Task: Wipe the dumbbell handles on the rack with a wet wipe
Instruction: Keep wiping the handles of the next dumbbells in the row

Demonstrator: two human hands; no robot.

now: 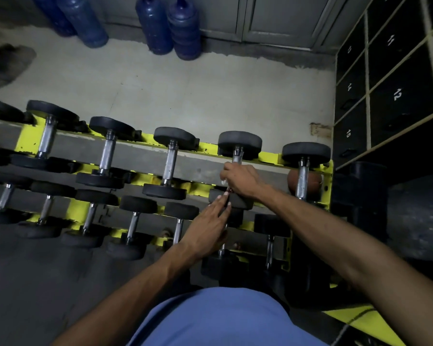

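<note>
Right hand (241,181) wraps the dumbbell handle (237,156), running front-to-back.

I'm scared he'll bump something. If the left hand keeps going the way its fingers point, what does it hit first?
Probably the near black end weight of the dumbbell the right hand grips. The left hand already has its fingers at that weight; contact is unclear.

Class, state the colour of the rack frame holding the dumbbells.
Bright yellow, chipped in places: the rack frame shows best in the head view.
</note>
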